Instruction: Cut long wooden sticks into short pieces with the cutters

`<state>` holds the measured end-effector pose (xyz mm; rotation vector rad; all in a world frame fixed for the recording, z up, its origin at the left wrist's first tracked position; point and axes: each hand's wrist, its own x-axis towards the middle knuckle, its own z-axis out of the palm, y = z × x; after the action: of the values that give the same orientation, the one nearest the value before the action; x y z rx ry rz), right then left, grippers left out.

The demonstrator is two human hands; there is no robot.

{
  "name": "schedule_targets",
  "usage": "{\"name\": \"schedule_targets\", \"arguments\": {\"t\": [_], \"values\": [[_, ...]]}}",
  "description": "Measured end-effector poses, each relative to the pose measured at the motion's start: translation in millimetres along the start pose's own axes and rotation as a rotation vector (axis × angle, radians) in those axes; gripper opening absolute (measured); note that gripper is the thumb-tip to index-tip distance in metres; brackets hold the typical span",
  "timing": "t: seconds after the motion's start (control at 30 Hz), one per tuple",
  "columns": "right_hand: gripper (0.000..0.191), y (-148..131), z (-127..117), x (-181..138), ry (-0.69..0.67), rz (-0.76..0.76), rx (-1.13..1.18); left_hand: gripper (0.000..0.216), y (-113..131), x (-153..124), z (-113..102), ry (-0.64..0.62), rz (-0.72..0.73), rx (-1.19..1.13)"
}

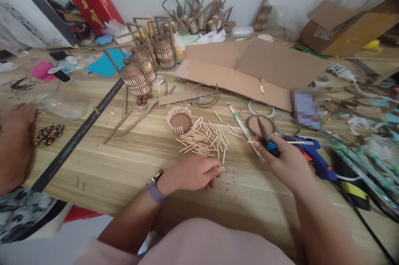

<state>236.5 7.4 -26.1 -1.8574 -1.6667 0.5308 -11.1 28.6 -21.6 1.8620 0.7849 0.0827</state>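
My left hand (196, 172) is closed in a pinch just below the pile of short wooden sticks (202, 137), with the pale end of a short stick (222, 168) at its fingertips. My right hand (288, 161) grips pliers (265, 134), dark and pointed with a blue and black handle; the tips point away from me. A long thin pale stick (301, 143) passes by the same hand; whether the fingers hold it is unclear. Beyond the pile stands a small round basket (179, 121) ringed with upright sticks. A round brown base (254, 125) lies behind the pliers.
Finished lidded baskets (135, 80) with tall handles stand at back left. Flattened cardboard (237, 65) covers the back middle. On the right are a blue glue gun (322, 161) and tangled strips. Another person's hand (18, 117) rests at far left near a beaded mat (49, 135).
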Motion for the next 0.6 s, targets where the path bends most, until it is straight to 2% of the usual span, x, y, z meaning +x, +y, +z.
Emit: {"name": "schedule_targets", "arguments": {"t": [0.07,0.13,0.2,0.23,0.33,0.47,0.6], "values": [[0.025,0,4,-1,-0.016,-0.038,-0.026,0.030,0,2,3,0.075,-0.033,0.085],[0.024,-2,7,-4,-0.054,-0.085,-0.028,0.030,0,3,4,0.255,-0.053,0.137],[0.022,-8,9,-8,-0.117,-0.129,-0.015,0.030,2,4,5,0.395,-0.069,0.060],[0.020,-12,9,-10,-0.153,-0.151,-0.003,0.029,2,4,6,0.419,-0.076,-0.030],[0.013,-24,12,-16,-0.267,-0.212,0.054,0.030,4,7,11,0.359,-0.062,-0.271],[0.011,-34,17,-22,-0.388,-0.248,0.137,0.030,4,11,19,0.264,-0.034,-0.327],[0.018,-33,22,-25,-0.396,-0.245,0.179,0.024,4,12,24,0.208,-0.061,-0.367]]}}
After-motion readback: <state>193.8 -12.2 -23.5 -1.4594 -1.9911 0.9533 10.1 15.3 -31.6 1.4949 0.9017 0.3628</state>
